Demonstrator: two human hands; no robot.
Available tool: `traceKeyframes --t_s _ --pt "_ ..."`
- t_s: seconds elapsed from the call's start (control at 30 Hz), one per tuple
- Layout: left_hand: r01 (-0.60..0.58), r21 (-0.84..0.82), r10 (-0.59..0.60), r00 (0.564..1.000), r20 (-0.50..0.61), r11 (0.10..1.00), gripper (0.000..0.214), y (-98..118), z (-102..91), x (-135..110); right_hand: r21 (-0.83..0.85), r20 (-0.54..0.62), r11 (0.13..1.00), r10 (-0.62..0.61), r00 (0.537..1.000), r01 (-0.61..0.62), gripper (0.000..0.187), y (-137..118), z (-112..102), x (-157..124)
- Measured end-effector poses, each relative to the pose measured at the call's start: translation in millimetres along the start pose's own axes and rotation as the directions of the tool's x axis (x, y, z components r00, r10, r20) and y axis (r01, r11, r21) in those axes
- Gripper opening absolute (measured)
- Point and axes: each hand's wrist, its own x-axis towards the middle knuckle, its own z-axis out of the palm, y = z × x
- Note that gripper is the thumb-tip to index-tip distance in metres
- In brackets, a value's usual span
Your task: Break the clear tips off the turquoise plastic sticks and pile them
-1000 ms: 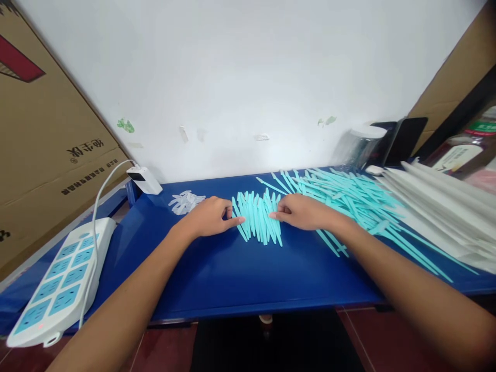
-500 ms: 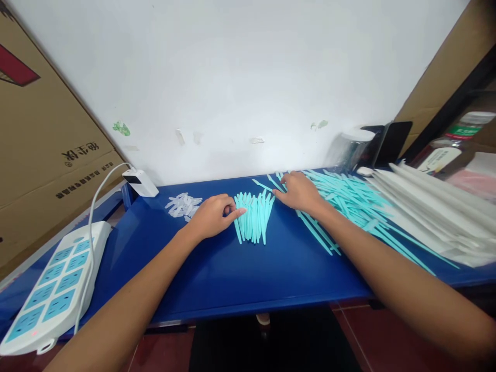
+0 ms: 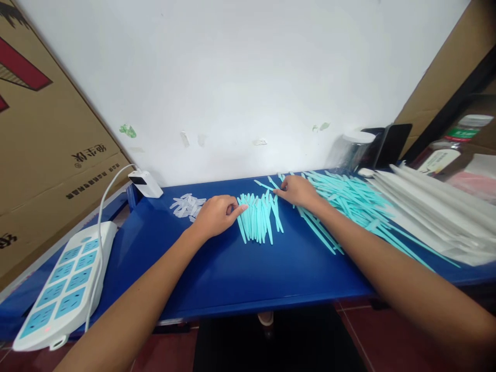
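1. I'm looking down through the head cam here, and the left hand [image 3: 217, 216] is sitting just left of the middle of the frame, loosely half-curled, with a bit of a gap showing between thumb and fingers.
2. Its thumb tip is lying over the left end of a row of teal sticks [image 3: 256, 219]. I can't tell if it's actually pinching any of them.
3. That row is lying around the middle of the frame, sticks side by side and roughly upright in the picture, a couple at the right end leaning and crossing.
4. The right hand [image 3: 300, 191] is hovering or resting right of centre, at the left edge of a messy teal pile [image 3: 349, 194], thumb and forefinger nearly together. Stick ends are showing by the fingertips, but I can't tell if it's got hold of one.
5. The pile is spreading out across the right side of the blue table [image 3: 232, 279], by some white sheets [image 3: 430, 217].
6. Over left of centre, a little heap of whitish pieces [image 3: 188, 205] is lying near the left hand. A power strip [image 3: 67, 287] is filling the lower left.
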Motion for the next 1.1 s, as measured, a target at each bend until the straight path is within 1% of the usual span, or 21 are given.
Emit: traceKeyframes --t_s 0.07,0.13,0.2,0.27,0.33,0.43,0.57,0.63,0.7,0.73,0.77,0.83,0.87,0.9,0.93,0.97,1.0,1.03,1.1 --pt "0.016 0.005 -0.016 1.0 -0.002 1.0 0.049 1.0 -0.6 -0.1 0.012 0.016 1.0 0.005 1.0 -0.005 0.036 -4.2 -3.8 3.4" --pt "0.046 0.028 -0.046 0.999 0.007 0.999 0.05 1.0 -1.3 -0.3 -0.004 0.052 1.0 0.018 0.998 -0.017 0.039 -7.9 -13.4 2.3" --pt "0.079 0.064 -0.082 0.996 0.038 0.995 0.05 0.1 -1.4 -0.7 -0.05 0.12 0.999 0.023 0.992 -0.017 0.049 -10.5 -26.2 -5.3" --pt "0.108 0.098 -0.115 0.991 0.073 0.989 0.048 -0.8 -0.7 -1.5 -0.081 0.248 0.996 -0.01 0.969 0.031 0.057 -13.0 -37.2 -18.3" --pt "0.124 0.112 -0.135 0.986 0.093 0.986 0.046 -0.5 1.1 -2.6 -0.075 0.37 0.993 -0.054 0.928 0.088 0.056 -17.1 -42.3 -32.7" --pt "0.137 0.082 -0.145 0.985 0.097 0.987 0.044 4.2 5.3 -4.3 -0.034 0.425 0.989 -0.116 0.898 0.144 0.047 -28.8 -39.0 -49.6" --pt "0.12 0.044 -0.124 0.988 0.094 0.992 0.036 13.9 10.3 -6.3 0.016 0.41 0.981 -0.181 0.894 0.191 0.035 -45.8 -30.8 -60.5" --pt "0.104 0.043 -0.108 0.989 0.103 0.994 0.035 17.0 10.9 -7.1 0.058 0.4 0.976 -0.215 0.891 0.21 0.033 -47.5 -29.8 -61.2" --pt "0.103 0.05 -0.109 0.987 0.115 0.993 0.036 18.3 10.0 -7.7 0.124 0.376 0.967 -0.253 0.891 0.223 0.033 -42.8 -30.0 -57.1" --pt "0.109 0.058 -0.116 0.986 0.117 0.992 0.036 18.3 9.3 -7.8 0.135 0.342 0.968 -0.246 0.907 0.211 0.033 -38.8 -29.9 -52.9" --pt "0.117 0.07 -0.125 0.985 0.117 0.991 0.037 18.1 8.6 -7.8 0.123 0.289 0.975 -0.213 0.933 0.185 0.033 -34.3 -29.5 -47.3" --pt "0.134 0.097 -0.146 0.982 0.122 0.986 0.038 17.2 7.7 -7.5 0.028 0.133 0.995 -0.096 0.987 0.093 0.031 -25.9 -27.5 -32.4" --pt "0.141 0.107 -0.154 0.98 0.129 0.984 0.039 16.7 7.5 -7.2 -0.023 0.052 0.999 -0.044 0.998 0.045 0.032 -23.0 -26.0 -23.8" --pt "0.145 0.111 -0.16 0.978 0.137 0.983 0.042 16.0 7.5 -6.8 -0.06 0.005 0.998 -0.022 1.0 0.023 0.037 -21.5 -24.3 -14.9" --pt "0.149 0.11 -0.164 0.976 0.146 0.983 0.046 15.3 7.6 -6.3 -0.091 -0.002 0.996 -0.01 1.0 0.01 0.046 -21.3 -22.7 -6.0" --pt "0.151 0.106 -0.166 0.974 0.152 0.983 0.05 14.4 7.8 -5.9 -0.118 0.033 0.993 0.007 0.999 -0.003 0.056 -22.4 -21.2 2.5" --pt "0.153 0.1 -0.167 0.974 0.154 0.983 0.053 13.3 8.1 -5.5 -0.138 0.099 0.99 0.021 0.995 -0.007 0.064 -24.6 -19.8 10.4" --pt "0.152 0.095 -0.165 0.975 0.15 0.984 0.054 12.0 8.3 -5.1 -0.153 0.163 0.988 0.03 0.986 -0.005 0.069 -27.4 -18.6 17.4" --pt "0.15 0.093 -0.161 0.978 0.129 0.984 0.056 8.9 8.9 -4.6 -0.167 0.254 0.986 0.022 0.967 0.021 0.065 -33.3 -16.2 28.4"
